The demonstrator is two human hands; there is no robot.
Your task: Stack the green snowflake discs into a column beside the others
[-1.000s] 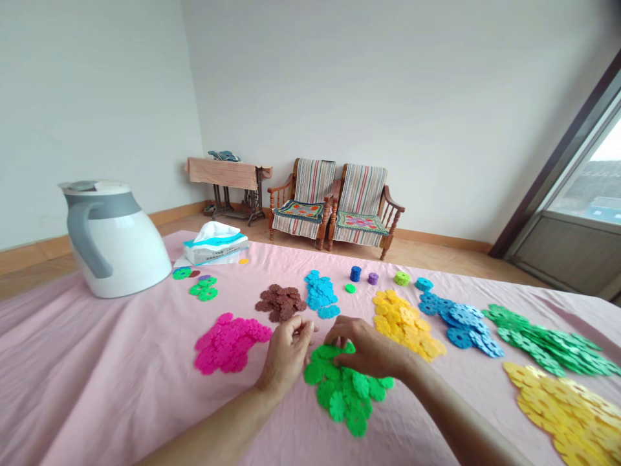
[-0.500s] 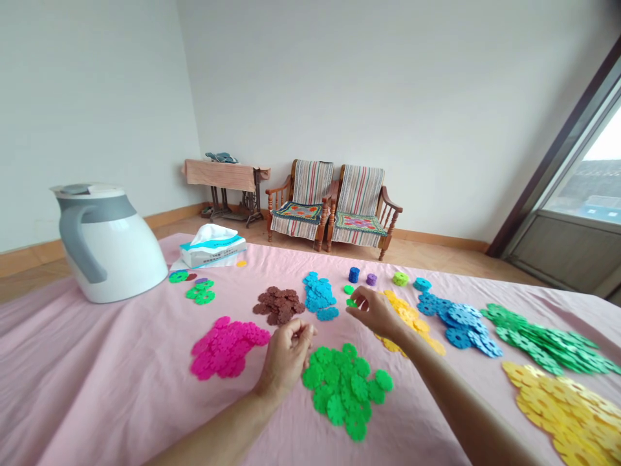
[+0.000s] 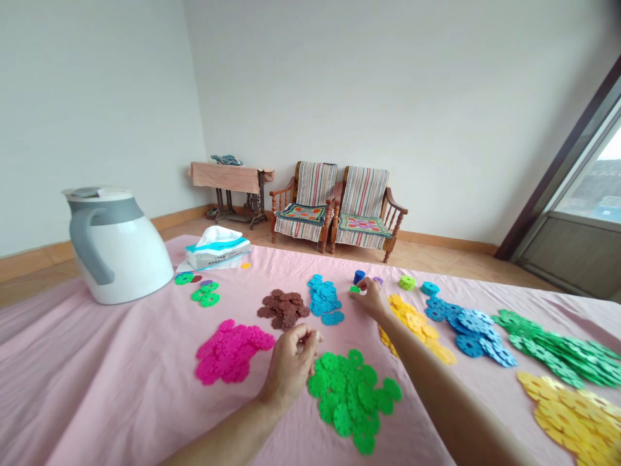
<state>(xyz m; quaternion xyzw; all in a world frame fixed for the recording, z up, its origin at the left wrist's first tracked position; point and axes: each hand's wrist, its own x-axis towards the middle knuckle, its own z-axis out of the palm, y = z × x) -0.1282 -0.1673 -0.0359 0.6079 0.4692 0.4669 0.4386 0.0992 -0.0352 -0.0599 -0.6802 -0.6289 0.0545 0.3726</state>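
on pink cloth (image 3: 97, 375), l to r: white jug (image 3: 116, 252), tissue box (image 3: 218, 254), magenta discs (image 3: 230, 353). our l hand (image 3: 291, 366) sits btwn those & green pile (image 3: 349, 401), fingers bunched, can't tell if holding anything. our r hand (image 3: 369, 299) reaches far out, fingers curled down at small green disc (image 3: 355, 290), just by blue stack (image 3: 359, 277), grip unclear; yellow discs (image 3: 412, 321) to its r.

Plastic disc piles (image 3: 347, 401) on bedsheet (image 3: 97, 369), jug (image 3: 116, 249) left.

Head view, near above pink sheet (image 3: 107, 382), facing forward, down.
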